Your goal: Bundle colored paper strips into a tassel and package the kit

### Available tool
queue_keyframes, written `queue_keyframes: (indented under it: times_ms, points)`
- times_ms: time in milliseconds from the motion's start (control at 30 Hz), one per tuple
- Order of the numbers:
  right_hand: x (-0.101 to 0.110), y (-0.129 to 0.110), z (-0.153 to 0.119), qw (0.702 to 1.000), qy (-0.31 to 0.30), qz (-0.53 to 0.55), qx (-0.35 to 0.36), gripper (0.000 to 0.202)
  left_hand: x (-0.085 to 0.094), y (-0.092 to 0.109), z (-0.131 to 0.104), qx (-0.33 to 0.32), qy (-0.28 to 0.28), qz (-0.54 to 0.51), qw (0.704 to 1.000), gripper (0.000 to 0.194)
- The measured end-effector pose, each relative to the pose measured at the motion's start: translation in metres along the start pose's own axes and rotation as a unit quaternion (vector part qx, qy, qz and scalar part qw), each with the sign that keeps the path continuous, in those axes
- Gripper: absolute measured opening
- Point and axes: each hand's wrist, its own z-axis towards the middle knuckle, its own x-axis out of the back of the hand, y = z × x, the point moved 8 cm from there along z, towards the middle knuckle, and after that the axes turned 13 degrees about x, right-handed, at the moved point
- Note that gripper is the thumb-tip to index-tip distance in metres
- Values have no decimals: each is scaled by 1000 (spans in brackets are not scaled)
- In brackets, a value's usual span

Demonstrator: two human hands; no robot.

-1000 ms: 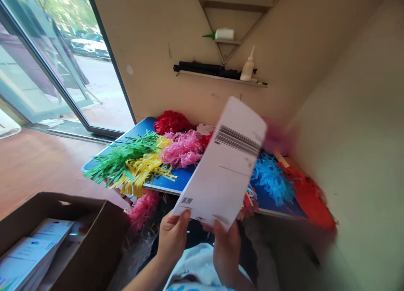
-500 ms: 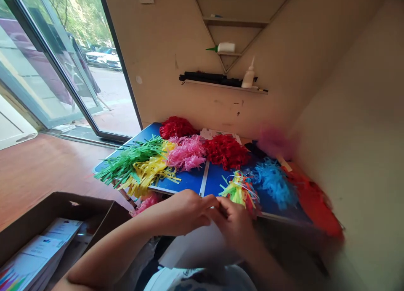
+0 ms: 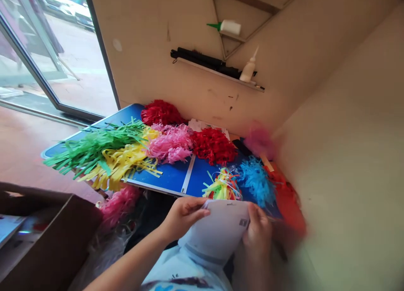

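Observation:
Between my two hands hangs a white sheet [image 3: 216,228], thin like paper or a flat packet, with a slot-like mark at its top edge and a small dark square print on the right. My left hand [image 3: 183,217] pinches its upper left corner between thumb and fingers. At the upper right edge, my right hand [image 3: 258,230] grips it with the fingers closed. Just beyond the sheet, a bunch of yellow, green and red paper strips [image 3: 222,185] lies on the table, partly covered by the sheet's top edge.
Green strips [image 3: 97,141], yellow strips [image 3: 123,162], a pink bunch [image 3: 172,141], red bunches [image 3: 214,146] and a blue bunch [image 3: 257,179] lie on the blue table [image 3: 170,181]. A cardboard box [image 3: 63,236] stands at lower left. Glue bottles [image 3: 248,70] sit on wall shelves.
My hands were close together at the sheet's top; now they are apart, holding its two upper corners, and its face shows. The view has shifted and tilted.

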Motion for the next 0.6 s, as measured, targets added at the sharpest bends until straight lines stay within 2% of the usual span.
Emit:
queue_keyframes:
  times_ms: [100,200,267,400,433,600]
  points:
    - [3,5,-4,1000,9,16,2,44,-2,-2,2,12,-30,-21,999,28]
    - [5,12,-8,1000,7,3,18,44,1,-13,4,65,-40,-70,995,37]
    - [6,15,-12,999,4,-24,35,45,4,-23,5,85,-5,-88,992,40]
    - [7,8,-27,988,-5,-111,110,44,15,-35,0,68,146,-124,979,40]
    - [6,3,-31,983,-9,-131,129,43,16,-38,-2,70,169,-141,973,40]
    - [-3,-13,-42,970,-22,-187,156,41,11,-41,-2,79,175,-196,962,43]
